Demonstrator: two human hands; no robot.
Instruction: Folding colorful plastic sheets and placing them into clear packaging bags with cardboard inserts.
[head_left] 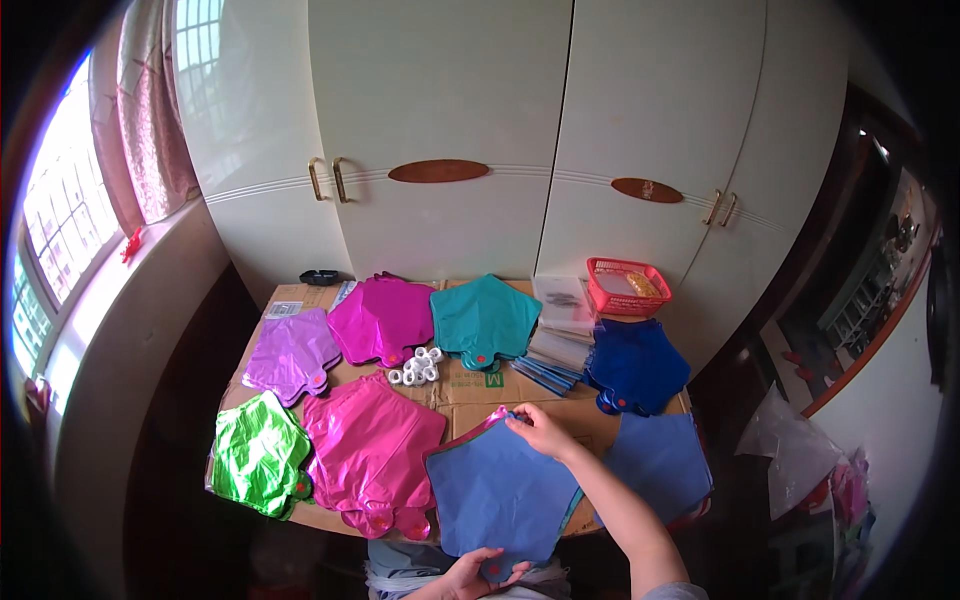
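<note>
A stack of flat, uninflated foil balloons [508,485], matte blue on top with pink and green edges showing, lies at the front of the cardboard in front of me. My right hand [542,431] pinches its far top corner, where a bit of pink shows. Below, at the near edge, my left hand [472,576] is closed around the balloons' tab, which bears a red dot. Close to my right forearm lies another matte blue foil balloon pile [660,462]. On the other side is a shiny pink balloon pile [372,455], whose edge comes near the blue stack.
Around the cardboard [480,390] lie green [258,452], lilac [292,352], magenta [382,322], teal [486,318] and dark blue [640,368] balloon piles. Small white rolls [416,368], clear plastic packets [562,350] and a red basket [628,288] stand among them. Behind is a white cabinet [445,230].
</note>
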